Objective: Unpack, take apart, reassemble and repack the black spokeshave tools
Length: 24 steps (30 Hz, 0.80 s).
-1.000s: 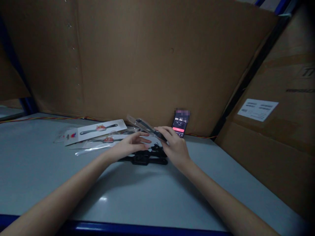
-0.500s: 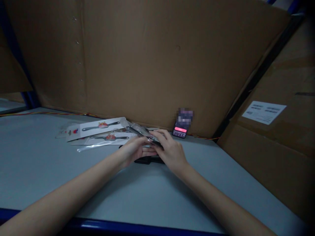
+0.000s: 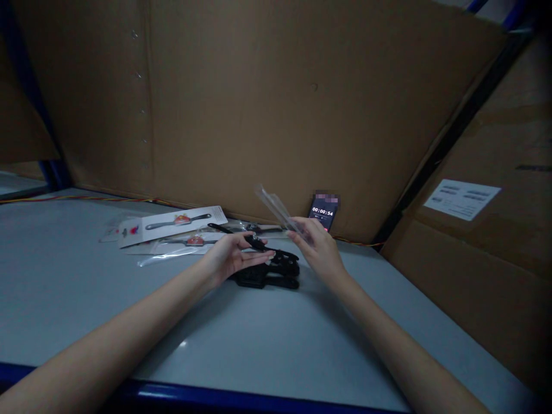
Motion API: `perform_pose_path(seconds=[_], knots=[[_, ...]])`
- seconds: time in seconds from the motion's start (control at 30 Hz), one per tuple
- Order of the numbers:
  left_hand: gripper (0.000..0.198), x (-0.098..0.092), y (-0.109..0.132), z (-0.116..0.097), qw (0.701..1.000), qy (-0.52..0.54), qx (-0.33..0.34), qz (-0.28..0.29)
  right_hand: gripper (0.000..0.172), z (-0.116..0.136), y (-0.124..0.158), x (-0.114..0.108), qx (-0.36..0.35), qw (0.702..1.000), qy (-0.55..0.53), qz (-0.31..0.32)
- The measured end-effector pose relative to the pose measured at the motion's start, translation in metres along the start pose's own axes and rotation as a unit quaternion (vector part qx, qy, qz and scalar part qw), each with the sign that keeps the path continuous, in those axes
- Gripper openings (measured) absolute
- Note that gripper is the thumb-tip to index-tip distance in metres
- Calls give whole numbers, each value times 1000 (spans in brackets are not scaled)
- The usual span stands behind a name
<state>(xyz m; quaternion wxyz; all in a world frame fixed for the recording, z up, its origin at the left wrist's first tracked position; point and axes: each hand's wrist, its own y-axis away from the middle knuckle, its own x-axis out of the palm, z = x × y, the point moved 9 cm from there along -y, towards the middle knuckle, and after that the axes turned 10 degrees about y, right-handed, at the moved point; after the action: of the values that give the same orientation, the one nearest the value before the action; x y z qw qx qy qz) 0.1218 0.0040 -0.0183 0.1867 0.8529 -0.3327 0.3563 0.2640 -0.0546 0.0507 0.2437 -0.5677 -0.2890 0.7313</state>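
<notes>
Near the back of the table, my left hand (image 3: 226, 257) is closed around a black spokeshave (image 3: 256, 243), held tilted with one handle up to the left. My right hand (image 3: 321, 248) pinches an empty-looking clear plastic bag (image 3: 275, 206), raised to the right of the tool and apart from it. Under my left hand lie several other black spokeshaves (image 3: 282, 282) in a small heap, partly hidden by my fingers. Behind the hands, another spokeshave (image 3: 263, 229) lies on the table, apparently in clear packaging.
Printed cards (image 3: 144, 227) with pictures of a spokeshave lie in clear bags at the left. A phone (image 3: 324, 210) with a running timer leans at the back against a cardboard wall (image 3: 224, 103). A labelled carton (image 3: 474, 259) borders the right, a blue rail (image 3: 207, 398) the front.
My right hand has moved up and right, taking the clear bag off the spokeshave. The bare tool stays in my left hand. The heap below shows more fully.
</notes>
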Motion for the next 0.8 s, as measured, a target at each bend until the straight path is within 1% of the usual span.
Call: perform_pose_path(seconds=[0.03,0.1,0.2,0.3,0.4,0.47,0.5,0.57,0.63,0.67,0.7,0.73,0.8], knots=[[48,-1,0,-2,1000,2,5,-2,39,-8,0,0,13,999,35,-5],[36,-4,-1,-6,1000,-10,14,-6,41,-18,1,7,24,994,106,11],[30,-6,-2,-9,998,-56,31,-3,41,-20,6,29,-2,983,165,78],[30,-2,-1,-13,993,-104,57,18,40,-13,12,49,-43,978,158,133],[32,4,2,-14,988,-132,68,31,40,-10,15,59,-62,977,131,153],[34,8,4,-14,986,-148,68,31,39,-8,14,58,-69,981,113,141],[34,10,5,-13,985,-157,66,30,37,-6,12,53,-70,985,99,126],[33,12,7,-12,981,-180,64,23,30,1,8,39,-65,993,57,84],[33,14,9,-11,977,-203,64,17,23,14,5,24,-70,996,10,54],[33,15,10,-11,974,-214,69,16,20,24,5,17,-82,995,-8,50],[33,16,11,-12,971,-227,79,17,20,36,6,15,-106,992,-15,68],[33,18,12,-13,966,-240,90,22,19,47,7,13,-126,988,-2,84],[33,24,14,-15,955,-268,118,43,19,63,9,8,-145,984,32,95]])
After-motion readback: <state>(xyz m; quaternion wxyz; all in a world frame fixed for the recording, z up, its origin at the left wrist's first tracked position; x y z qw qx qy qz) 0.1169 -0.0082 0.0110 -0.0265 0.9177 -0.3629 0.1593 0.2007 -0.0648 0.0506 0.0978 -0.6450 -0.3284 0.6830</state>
